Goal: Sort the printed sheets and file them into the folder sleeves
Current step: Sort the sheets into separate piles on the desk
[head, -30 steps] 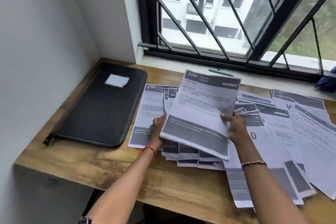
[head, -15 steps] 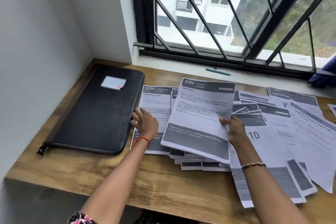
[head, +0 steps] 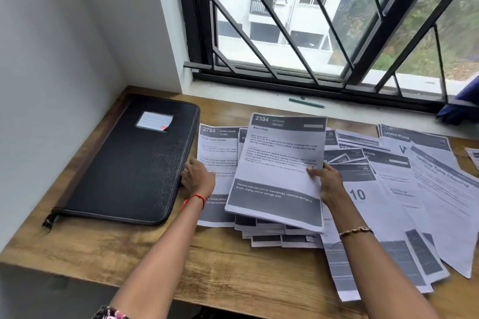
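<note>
A black zip folder [head: 124, 163] lies closed on the left of the wooden desk [head: 197, 264]. Printed sheets are spread to its right. My right hand [head: 328, 182] pinches the right edge of the top sheet, headed 2384 Kitchen [head: 280, 163], thumb on top, holding it slightly raised over a fanned stack [head: 274, 237]. My left hand [head: 198, 177] rests on the sheet headed 2754 Living Room [head: 216, 142], its fingertips touching the folder's right edge.
More loose sheets [head: 414, 189] overlap across the right half of the desk, some hanging over the front edge. A green pen [head: 307, 103] lies on the window sill, a blue object [head: 461, 106] at the far right. A white wall closes the left side.
My left hand let go of the 2384 sheet's left edge and moved left to the folder's edge. My right hand still holds the sheet, which sank a little lower.
</note>
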### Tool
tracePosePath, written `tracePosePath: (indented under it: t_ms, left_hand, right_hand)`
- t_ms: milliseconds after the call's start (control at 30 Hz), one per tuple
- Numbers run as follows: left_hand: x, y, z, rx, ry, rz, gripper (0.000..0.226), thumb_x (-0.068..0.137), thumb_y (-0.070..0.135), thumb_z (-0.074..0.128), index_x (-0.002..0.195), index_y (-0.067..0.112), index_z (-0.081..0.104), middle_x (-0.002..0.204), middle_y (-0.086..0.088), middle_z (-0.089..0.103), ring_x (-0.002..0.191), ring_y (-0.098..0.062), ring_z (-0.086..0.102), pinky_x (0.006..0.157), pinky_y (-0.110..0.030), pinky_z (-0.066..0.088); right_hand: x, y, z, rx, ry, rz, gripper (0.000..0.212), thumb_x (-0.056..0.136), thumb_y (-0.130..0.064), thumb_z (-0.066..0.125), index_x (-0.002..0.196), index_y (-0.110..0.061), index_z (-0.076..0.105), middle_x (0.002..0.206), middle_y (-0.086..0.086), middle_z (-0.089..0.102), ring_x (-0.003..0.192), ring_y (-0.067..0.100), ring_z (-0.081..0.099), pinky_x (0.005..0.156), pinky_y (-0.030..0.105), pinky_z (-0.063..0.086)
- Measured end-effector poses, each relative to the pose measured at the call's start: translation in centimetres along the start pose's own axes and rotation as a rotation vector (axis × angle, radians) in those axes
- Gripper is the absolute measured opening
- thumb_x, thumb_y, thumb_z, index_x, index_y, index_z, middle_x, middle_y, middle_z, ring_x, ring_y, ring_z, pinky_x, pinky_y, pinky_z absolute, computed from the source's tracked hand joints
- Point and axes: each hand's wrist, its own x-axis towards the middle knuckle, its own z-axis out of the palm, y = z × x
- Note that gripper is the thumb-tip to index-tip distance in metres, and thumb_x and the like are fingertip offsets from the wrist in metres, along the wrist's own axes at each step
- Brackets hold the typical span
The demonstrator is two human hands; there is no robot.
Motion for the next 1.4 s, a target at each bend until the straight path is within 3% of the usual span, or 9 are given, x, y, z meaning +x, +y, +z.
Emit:
tracePosePath:
  t_ms: [133,233,400,700,867,1000,1100,1200,1400]
  left_hand:
    - [0.9,-0.5,-0.7,-0.225,0.056,0.055,0.015,0.092,0.007,0.052,0.089,-0.007,0.058,0.1,-0.031,0.06,0.093,-0.046,0.057,0.066,-0.038,0.039]
    - [1.2,-0.3,-1.7,-0.31,0.124,0.148,0.038,0.09,-0.002,0.052,0.053,0.003,0.041,0.075,-0.031,0.057,0.073,-0.045,0.054,0.057,-0.031,0.027]
    - [2.6,0.7,-4.2,-0.397,0.339,0.204,0.019,0.09,0.001,0.049,0.076,-0.005,0.061,0.08,-0.026,0.063,0.078,-0.042,0.055,0.061,-0.035,0.035]
    - [4.6,-0.4,-9.9,-0.757,0.767,-0.019,0.025,0.087,0.005,0.047,0.094,-0.012,0.064,0.099,-0.028,0.066,0.086,-0.035,0.06,0.074,-0.035,0.041]
    - [6.5,-2.4,-10.2,-1.052,0.655,-0.164,0.026,0.083,0.003,0.053,0.101,-0.008,0.067,0.101,-0.016,0.068,0.078,-0.013,0.054,0.071,-0.027,0.049]
    - [3.5,-0.5,-7.9,-0.871,0.518,0.034,0.02,0.088,0.003,0.054,0.095,-0.013,0.065,0.082,-0.011,0.061,0.077,-0.014,0.048,0.061,-0.02,0.034]
    - [0.6,1.4,-5.1,-0.79,0.426,0.197,0.016,0.089,0.001,0.055,0.083,-0.012,0.062,0.079,-0.028,0.064,0.07,-0.015,0.044,0.054,-0.023,0.028]
    - [-1.7,2.6,-1.8,-0.702,0.256,0.331,0.02,0.09,0.003,0.055,0.072,-0.004,0.059,0.065,-0.02,0.057,0.06,-0.016,0.04,0.049,-0.024,0.027]
    - [-3.5,3.5,3.2,-0.634,0.066,0.306,0.027,0.092,0.01,0.055,0.066,0.003,0.053,0.062,-0.008,0.05,0.061,-0.016,0.038,0.058,-0.029,0.028]
  right_hand:
    - [0.3,0.0,-0.4,0.007,0.007,0.009,0.042,0.077,0.018,0.055,0.115,0.0,0.058,0.091,0.012,0.064,0.074,0.026,0.06,0.088,0.046,0.049]
    - [0.5,-0.1,-0.9,0.026,0.002,0.011,0.043,0.077,0.018,0.056,0.117,0.001,0.057,0.099,0.016,0.064,0.076,0.028,0.061,0.091,0.048,0.048]
    - [0.4,-0.4,-1.2,0.064,-0.005,-0.01,0.041,0.078,0.017,0.055,0.115,0.001,0.058,0.098,0.013,0.063,0.066,0.021,0.065,0.075,0.038,0.056]
    - [0.5,-1.0,-1.8,0.103,-0.006,-0.029,0.044,0.077,0.017,0.056,0.118,0.003,0.057,0.108,0.017,0.062,0.079,0.029,0.061,0.085,0.044,0.05]
    - [0.3,-1.2,-1.9,0.079,-0.011,-0.037,0.043,0.077,0.017,0.056,0.117,0.002,0.058,0.096,0.013,0.066,0.074,0.026,0.061,0.075,0.039,0.054]
    - [0.2,-1.2,-1.4,0.043,-0.051,-0.038,0.044,0.076,0.017,0.057,0.117,0.001,0.058,0.086,0.007,0.068,0.075,0.027,0.063,0.07,0.035,0.054]
    - [0.1,-1.1,-0.9,0.009,-0.087,-0.046,0.037,0.076,0.017,0.056,0.109,0.0,0.061,0.096,0.013,0.066,0.075,0.027,0.062,0.07,0.034,0.054]
    - [-0.1,-1.1,-0.7,0.003,-0.12,-0.039,0.036,0.077,0.017,0.054,0.109,0.0,0.06,0.103,0.017,0.064,0.075,0.027,0.062,0.064,0.033,0.057]
    - [0.3,-1.1,-2.0,0.006,-0.135,-0.047,0.041,0.076,0.02,0.053,0.113,0.003,0.06,0.075,0.006,0.073,0.079,0.033,0.068,0.072,0.041,0.057]
